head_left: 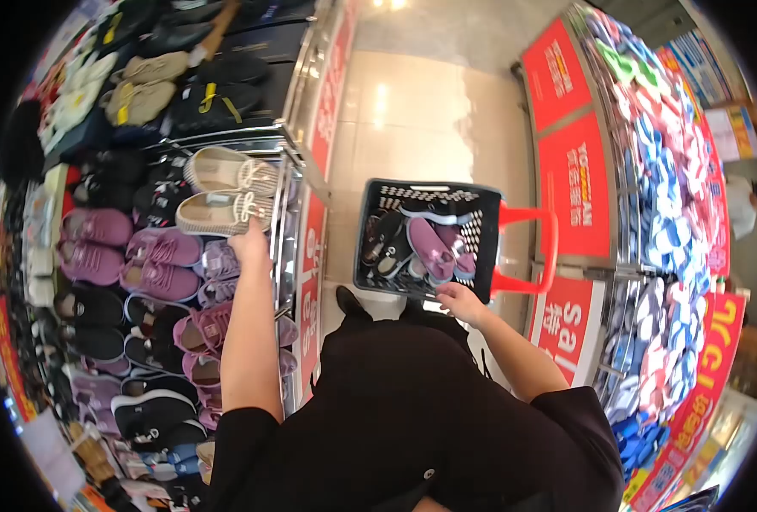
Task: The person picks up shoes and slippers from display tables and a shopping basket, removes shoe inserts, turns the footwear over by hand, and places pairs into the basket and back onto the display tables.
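Your left hand [252, 246] touches the striped beige shoes [225, 212], left of the frame's upper centre.
Your right hand [462, 305] is at the near rim of the dark basket [493, 243], mid-frame, which holds a purple shoe [430, 249] among others; whether either hand's fingers are closed in a grip, you cannot tell from this view.

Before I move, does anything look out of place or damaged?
Mildly: the shoes in the basket lie jumbled at differing angles, whereas the pale pair at the left hand sits side by side. No spill or damage is visible.
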Action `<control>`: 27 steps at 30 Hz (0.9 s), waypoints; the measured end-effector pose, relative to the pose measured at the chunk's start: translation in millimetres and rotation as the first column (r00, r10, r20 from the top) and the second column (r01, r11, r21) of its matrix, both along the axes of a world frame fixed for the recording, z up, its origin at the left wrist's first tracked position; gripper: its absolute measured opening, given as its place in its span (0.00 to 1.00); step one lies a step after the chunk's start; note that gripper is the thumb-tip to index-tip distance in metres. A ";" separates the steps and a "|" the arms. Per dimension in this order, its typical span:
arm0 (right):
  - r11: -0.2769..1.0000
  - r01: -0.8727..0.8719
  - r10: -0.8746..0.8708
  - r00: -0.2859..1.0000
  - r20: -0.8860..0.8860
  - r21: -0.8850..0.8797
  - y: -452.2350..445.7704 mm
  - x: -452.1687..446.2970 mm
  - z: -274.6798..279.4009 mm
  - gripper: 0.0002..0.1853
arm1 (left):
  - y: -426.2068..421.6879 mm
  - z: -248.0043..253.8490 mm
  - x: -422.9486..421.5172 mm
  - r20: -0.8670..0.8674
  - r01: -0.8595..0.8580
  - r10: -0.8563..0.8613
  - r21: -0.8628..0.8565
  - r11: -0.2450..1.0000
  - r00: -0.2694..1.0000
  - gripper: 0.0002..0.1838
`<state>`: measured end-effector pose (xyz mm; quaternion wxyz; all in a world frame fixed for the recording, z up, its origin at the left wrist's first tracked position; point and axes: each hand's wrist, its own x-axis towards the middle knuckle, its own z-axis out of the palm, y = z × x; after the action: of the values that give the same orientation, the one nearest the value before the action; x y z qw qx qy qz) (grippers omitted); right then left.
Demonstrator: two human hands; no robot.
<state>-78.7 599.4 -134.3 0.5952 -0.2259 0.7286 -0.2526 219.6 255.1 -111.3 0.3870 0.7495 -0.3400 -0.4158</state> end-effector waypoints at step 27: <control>0.617 -0.653 0.784 0.460 -0.417 0.439 -22.2 -99.3 -144.1 0.28 | 286.1 60.1 -6.1 0.111 0.660 -0.762 0.433 0.615 0.638 0.27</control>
<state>-178.0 577.2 -278.4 0.4172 -0.5116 0.7280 0.1851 213.5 541.2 -51.2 -0.0063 0.6575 -0.5829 -0.4774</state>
